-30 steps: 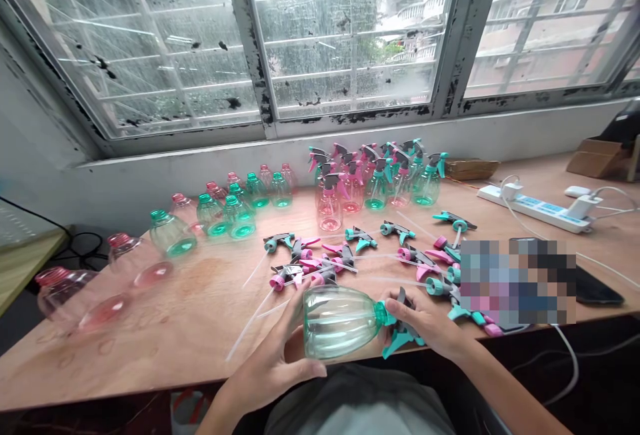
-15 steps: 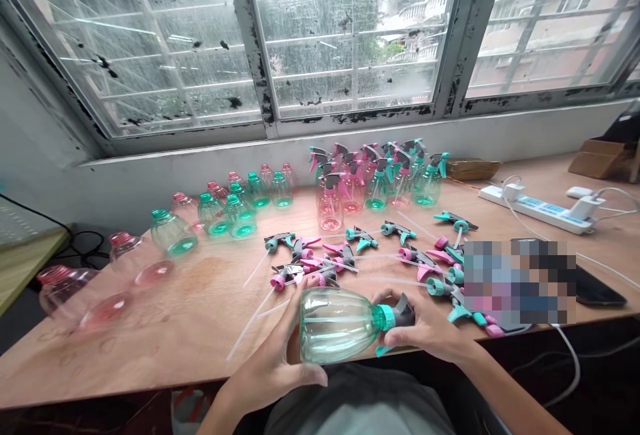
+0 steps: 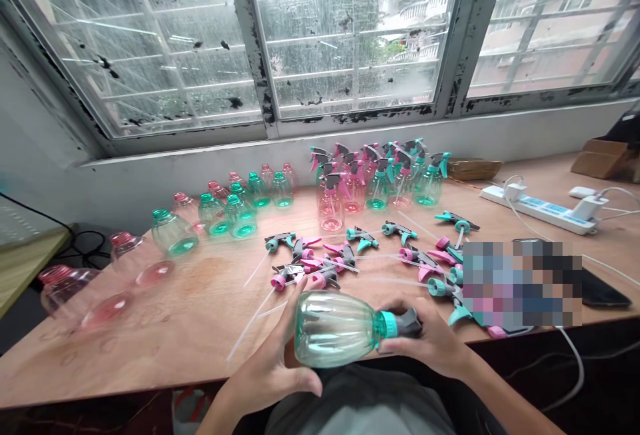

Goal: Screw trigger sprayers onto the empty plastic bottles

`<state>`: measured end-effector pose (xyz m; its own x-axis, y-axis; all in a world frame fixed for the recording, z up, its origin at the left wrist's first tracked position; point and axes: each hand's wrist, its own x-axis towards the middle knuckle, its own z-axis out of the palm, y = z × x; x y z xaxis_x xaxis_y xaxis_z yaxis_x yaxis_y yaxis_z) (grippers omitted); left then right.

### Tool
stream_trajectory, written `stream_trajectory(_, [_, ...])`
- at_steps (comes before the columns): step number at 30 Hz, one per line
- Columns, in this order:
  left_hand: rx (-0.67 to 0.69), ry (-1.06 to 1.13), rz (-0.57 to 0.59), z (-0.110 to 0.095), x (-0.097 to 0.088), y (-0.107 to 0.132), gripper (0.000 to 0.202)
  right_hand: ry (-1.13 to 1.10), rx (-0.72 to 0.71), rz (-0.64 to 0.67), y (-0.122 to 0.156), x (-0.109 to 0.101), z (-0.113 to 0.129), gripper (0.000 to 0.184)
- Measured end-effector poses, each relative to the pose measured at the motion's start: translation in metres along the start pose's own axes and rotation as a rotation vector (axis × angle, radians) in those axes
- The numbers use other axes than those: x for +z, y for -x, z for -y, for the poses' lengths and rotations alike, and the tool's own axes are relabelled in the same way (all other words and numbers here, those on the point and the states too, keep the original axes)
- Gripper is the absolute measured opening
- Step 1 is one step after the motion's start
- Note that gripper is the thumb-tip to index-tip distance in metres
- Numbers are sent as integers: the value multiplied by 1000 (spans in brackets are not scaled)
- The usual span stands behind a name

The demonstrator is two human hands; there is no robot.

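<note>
A clear green spray bottle [image 3: 335,330] lies sideways in front of me at the table's front edge. Its rounded base rests in my left hand [image 3: 275,362], the thumb below and the fingers behind. My right hand [image 3: 437,340] is closed around the grey and teal trigger sprayer [image 3: 409,324] at the bottle's neck. The teal collar [image 3: 387,326] sits against the neck; I cannot tell how tightly. Beyond my hands lie several loose trigger sprayers, such as a pink and grey one [image 3: 345,258] and a teal one [image 3: 363,240], with thin clear tubes.
Open green bottles [image 3: 175,232] and pink bottles [image 3: 143,262] stand at the left. Several bottles with sprayers on, like a pink one [image 3: 331,212], stand near the window wall. A white power strip [image 3: 540,210], cables and a black phone [image 3: 605,288] are at the right.
The sprayer has turned on the bottle's neck: its teal trigger, which showed below my right hand, is now mostly hidden. My right fingers have shifted. The bottle's base has moved slightly left and down.
</note>
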<state>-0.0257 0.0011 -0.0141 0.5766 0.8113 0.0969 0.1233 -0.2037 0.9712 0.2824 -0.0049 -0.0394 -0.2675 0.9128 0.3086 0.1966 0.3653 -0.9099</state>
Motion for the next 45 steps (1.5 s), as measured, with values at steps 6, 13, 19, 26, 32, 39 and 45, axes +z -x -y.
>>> stream_trajectory(6, [1, 74, -22, -1, -3, 2, 103, 163, -143, -19, 9, 1, 7, 38])
stream_trajectory(13, [84, 242, -25, 2, 6, -1, 92, 22, 31, -29, 7, 2, 24, 29])
stream_trajectory(19, [127, 150, -170, 22, 10, 4, 100, -123, 101, -46, 3, 6, 26, 28])
stream_trajectory(26, [173, 104, -180, 22, 9, 4, 103, -163, 130, -59, 6, 7, 21, 28])
stream_trajectory(32, [187, 21, -223, 14, 8, 2, 105, 4, 5, -124, 13, 1, 24, 51])
stream_trajectory(39, [-66, -156, -170, -2, 6, -2, 110, 333, -136, -180, -19, -20, 68, 37])
stream_trajectory(45, [-68, -209, -82, -12, 10, -3, 107, 889, -109, -216, -107, -93, 94, 50])
